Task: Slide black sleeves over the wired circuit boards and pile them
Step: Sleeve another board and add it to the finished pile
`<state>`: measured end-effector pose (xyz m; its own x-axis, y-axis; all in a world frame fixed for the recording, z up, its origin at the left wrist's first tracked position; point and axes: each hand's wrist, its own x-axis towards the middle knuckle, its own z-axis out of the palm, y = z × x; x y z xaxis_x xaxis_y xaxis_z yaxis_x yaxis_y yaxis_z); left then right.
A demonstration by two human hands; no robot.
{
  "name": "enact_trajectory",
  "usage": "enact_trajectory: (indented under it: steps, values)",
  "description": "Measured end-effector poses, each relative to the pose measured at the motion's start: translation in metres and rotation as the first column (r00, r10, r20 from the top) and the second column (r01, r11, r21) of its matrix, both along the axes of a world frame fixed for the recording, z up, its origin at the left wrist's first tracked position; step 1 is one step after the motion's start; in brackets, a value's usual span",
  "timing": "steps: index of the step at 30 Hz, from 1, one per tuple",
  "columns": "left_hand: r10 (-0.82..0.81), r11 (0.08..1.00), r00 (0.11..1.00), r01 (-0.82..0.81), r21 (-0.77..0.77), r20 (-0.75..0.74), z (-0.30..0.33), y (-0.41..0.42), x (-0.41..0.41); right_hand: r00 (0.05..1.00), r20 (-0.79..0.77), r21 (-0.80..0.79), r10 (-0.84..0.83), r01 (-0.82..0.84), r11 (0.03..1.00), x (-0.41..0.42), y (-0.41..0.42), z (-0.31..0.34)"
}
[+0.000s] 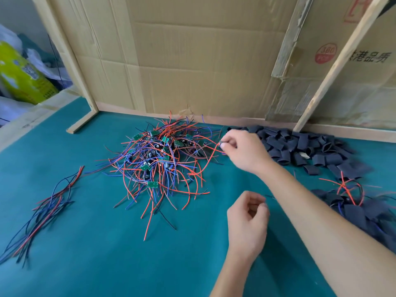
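Green-covered bench [90,254] backed by a flattened cardboard wall [192,61]. Near the middle of the back edge lies a tangled heap of wired circuit boards [158,159]: small green boards, each trailing thin red, blue and black leads that splay outward over the cloth. Toward the back right corner lies a loose spread of black sleeves [300,148], short flattened tubes, some gaping open at the end. Along the right edge, a second pile of sleeved boards [351,206] shows dark sleeves with red leads emerging. Near the left edge lies a bundle of loose wires [47,206] without boards. The right hand [244,151] reaches across to the heap's right margin, fingertips pinching a small dark part on a red lead. The left hand [248,221] hovers nearer the front edge, fingers loosely curled, holding nothing visible.
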<state>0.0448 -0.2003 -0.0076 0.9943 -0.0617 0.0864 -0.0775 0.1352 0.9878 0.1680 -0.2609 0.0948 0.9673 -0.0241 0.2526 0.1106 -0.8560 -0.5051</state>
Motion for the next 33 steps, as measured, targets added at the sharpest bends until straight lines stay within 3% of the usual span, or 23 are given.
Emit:
enact_trajectory:
  steps: [3,6,9,12,14,17,20,21,24,27,29,31,33]
  values:
    - [0.027,1.0,0.999,-0.027,-0.005,0.026,0.003,0.0,0.0,0.987,0.147,0.242,-0.071,0.034,0.97,-0.015,-0.023,0.032]
    - [0.047,0.999,0.999,-0.046,-0.015,0.022,0.002,-0.001,0.001,0.979,0.172,0.637,-0.106,-0.028,0.77,-0.034,-0.042,0.065]
    - [0.066,0.996,0.998,-0.067,-0.066,-0.013,0.001,-0.001,0.001,1.0,-0.016,0.885,-0.01,0.018,0.465,-0.058,-0.058,0.074]
    - [0.079,0.987,0.996,-0.085,-0.134,-0.048,0.002,-0.002,0.002,0.973,-0.215,0.921,0.084,0.173,0.35,-0.079,-0.072,0.051]
    - [0.065,0.987,0.996,-0.072,-0.143,-0.056,0.004,-0.002,0.001,0.942,-0.322,0.883,0.093,0.264,0.389,-0.096,-0.073,0.022]
    - [0.026,0.996,1.0,-0.027,-0.079,-0.006,0.004,-0.001,0.003,0.892,-0.428,0.764,0.142,0.273,0.585,-0.123,-0.06,-0.022]
    - [-0.034,0.999,0.999,0.035,-0.041,0.02,0.003,-0.001,0.003,0.94,-0.325,0.407,0.102,0.042,0.912,-0.131,-0.056,-0.038]
    - [-0.039,0.998,0.999,0.04,-0.039,0.02,0.003,-0.001,0.002,0.951,-0.292,0.258,0.097,-0.019,0.966,-0.128,-0.058,-0.036]
    - [-0.011,1.0,1.0,0.011,-0.007,0.023,0.003,-0.002,0.002,0.932,-0.334,0.078,0.141,-0.122,0.989,-0.114,-0.064,-0.02]
    - [0.023,1.0,1.0,-0.022,-0.011,0.009,0.005,-0.003,0.001,0.888,-0.42,0.185,0.189,-0.12,0.975,-0.091,-0.069,-0.006]
    - [0.054,0.999,0.998,-0.054,-0.002,-0.019,0.004,-0.004,0.002,0.938,-0.337,0.277,0.086,0.012,0.961,-0.067,-0.069,-0.007]
    - [0.058,0.998,0.998,-0.058,0.008,-0.038,0.003,-0.005,0.002,0.972,-0.221,0.211,-0.074,0.122,0.97,-0.041,-0.065,-0.018]
    - [0.046,0.999,0.997,-0.047,-0.017,-0.059,0.003,-0.004,0.002,0.974,-0.198,0.147,-0.109,0.139,0.979,-0.02,-0.053,-0.032]
